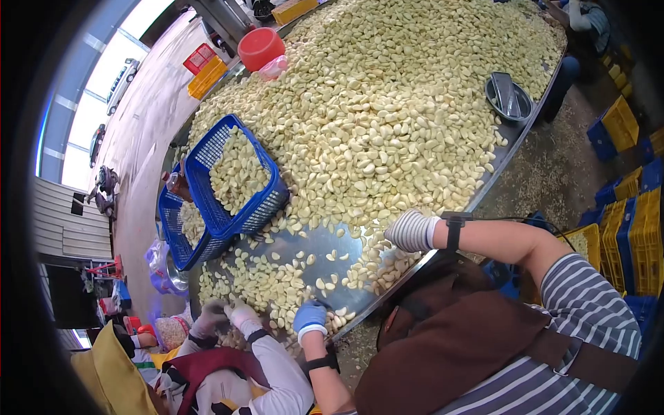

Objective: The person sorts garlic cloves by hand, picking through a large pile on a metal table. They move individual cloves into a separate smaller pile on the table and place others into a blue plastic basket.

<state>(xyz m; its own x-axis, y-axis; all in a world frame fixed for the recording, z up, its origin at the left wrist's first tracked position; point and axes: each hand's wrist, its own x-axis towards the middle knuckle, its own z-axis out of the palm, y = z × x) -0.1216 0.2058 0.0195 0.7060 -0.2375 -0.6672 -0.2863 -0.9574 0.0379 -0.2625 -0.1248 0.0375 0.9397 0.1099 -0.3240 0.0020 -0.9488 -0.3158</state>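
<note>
Peeled garlic cloves (387,124) lie in a broad heap over a metal table (332,242). My left hand (310,318), in a blue glove with a white cuff, is at the near edge among loose cloves (277,287). Its fingers are curled together, and what they hold, if anything, is hidden. My right hand (413,232), in a white glove with grey stripes, rests back upward against cloves near the table's edge. Its fingertips are hidden beneath it. Dark bands circle both my wrists. Bare metal shows between the hands and the heap.
Two blue baskets (277,197) holding cloves stand at the table's left side. A co-worker's gloved hands (228,318) are among cloves left of mine. A metal bowl (522,114) holds a dark flat object. A red basin (261,47) stands far off; yellow crates (612,232) are stacked right.
</note>
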